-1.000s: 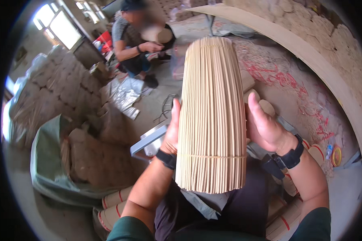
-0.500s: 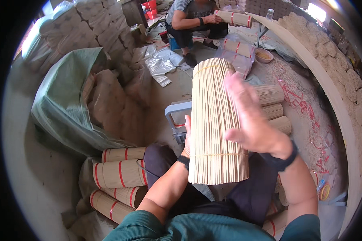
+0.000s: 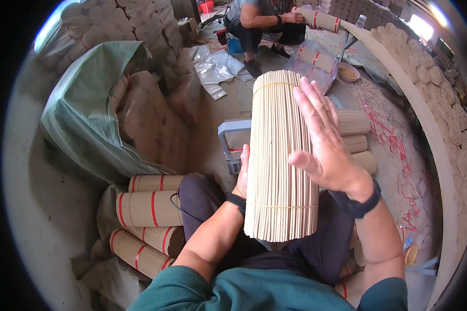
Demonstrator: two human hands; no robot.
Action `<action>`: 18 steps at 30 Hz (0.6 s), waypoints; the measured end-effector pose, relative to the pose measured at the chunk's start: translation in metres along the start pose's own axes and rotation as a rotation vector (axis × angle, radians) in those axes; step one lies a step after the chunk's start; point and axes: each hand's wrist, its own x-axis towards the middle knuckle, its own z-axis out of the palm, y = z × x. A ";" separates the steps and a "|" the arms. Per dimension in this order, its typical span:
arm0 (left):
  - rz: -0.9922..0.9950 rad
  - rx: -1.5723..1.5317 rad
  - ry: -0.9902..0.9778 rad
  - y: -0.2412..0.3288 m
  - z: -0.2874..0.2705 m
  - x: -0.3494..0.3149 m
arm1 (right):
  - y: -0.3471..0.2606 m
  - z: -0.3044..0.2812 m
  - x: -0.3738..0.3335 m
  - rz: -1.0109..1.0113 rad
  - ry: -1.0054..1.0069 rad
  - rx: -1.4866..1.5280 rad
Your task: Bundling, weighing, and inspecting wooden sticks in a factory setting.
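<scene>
A thick bundle of thin pale sticks (image 3: 279, 160) stands nearly upright in front of me, above my lap. Thin yellow bands ring it near the top and near the bottom. My left hand (image 3: 242, 175) grips its left side, thumb showing along the edge and the other fingers hidden behind. My right hand (image 3: 327, 145) lies flat along the bundle's right side, fingers stretched out and thumb apart. Behind the bundle is a grey machine with a frame-like arch (image 3: 224, 142), partly covered by it. Several more bundles (image 3: 354, 122) lie just beyond my right hand.
Red-banded bundles (image 3: 149, 208) are piled left of my knee. A green tarp (image 3: 83, 111) covers sacks at the left. Ahead, a co-worker (image 3: 262, 20) holds a banded bundle. Red strips (image 3: 392, 137) litter the right floor, beside a long curved board edge (image 3: 435, 140) and stacked bundles.
My right hand, blurred before, now shows sharply with straight fingers against the bundle's side. The bundle's lower end is slightly lower. The whole view has shifted a little.
</scene>
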 end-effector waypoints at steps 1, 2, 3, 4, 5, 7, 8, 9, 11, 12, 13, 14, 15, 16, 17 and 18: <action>-0.010 -0.007 0.000 -0.003 0.001 0.002 | 0.008 0.005 -0.003 0.053 0.045 -0.034; 0.021 0.168 0.137 -0.008 0.003 0.002 | 0.015 0.018 -0.010 0.072 -0.010 -0.051; 0.057 0.350 0.272 -0.009 0.005 0.001 | 0.016 0.020 -0.014 0.078 -0.007 -0.052; 0.056 0.294 0.304 -0.007 0.000 -0.004 | 0.018 0.021 -0.018 0.134 0.068 0.112; 0.050 0.295 0.304 -0.001 -0.008 -0.005 | 0.019 0.023 -0.023 0.189 0.144 0.278; -0.069 0.183 0.293 0.008 -0.020 -0.008 | 0.012 0.016 -0.035 0.451 0.238 0.746; -0.101 0.198 0.286 0.013 -0.021 -0.009 | 0.016 0.022 -0.043 0.569 0.216 0.929; -0.114 0.192 0.287 0.008 -0.015 -0.004 | 0.024 0.029 -0.055 0.703 0.205 1.100; -0.062 0.513 0.465 0.001 0.006 0.008 | 0.030 0.042 -0.069 0.712 0.162 1.223; -0.082 0.570 0.396 0.003 0.010 0.009 | 0.032 0.046 -0.074 0.703 0.100 1.352; -0.065 0.667 0.277 0.000 0.025 0.012 | 0.036 0.048 -0.081 0.713 0.103 1.353; -0.078 0.720 0.250 0.001 0.032 0.013 | 0.041 0.047 -0.089 0.743 0.077 1.521; -0.088 0.773 0.219 0.005 0.039 0.013 | 0.043 0.046 -0.095 0.767 0.051 1.687; -0.104 0.873 0.227 0.010 0.052 0.010 | 0.038 0.044 -0.097 0.797 0.128 1.707; -0.120 0.972 0.233 0.017 0.061 0.006 | 0.041 0.046 -0.102 0.760 0.134 1.760; -0.125 1.077 0.244 0.026 0.063 0.006 | 0.040 0.050 -0.104 0.739 0.221 1.808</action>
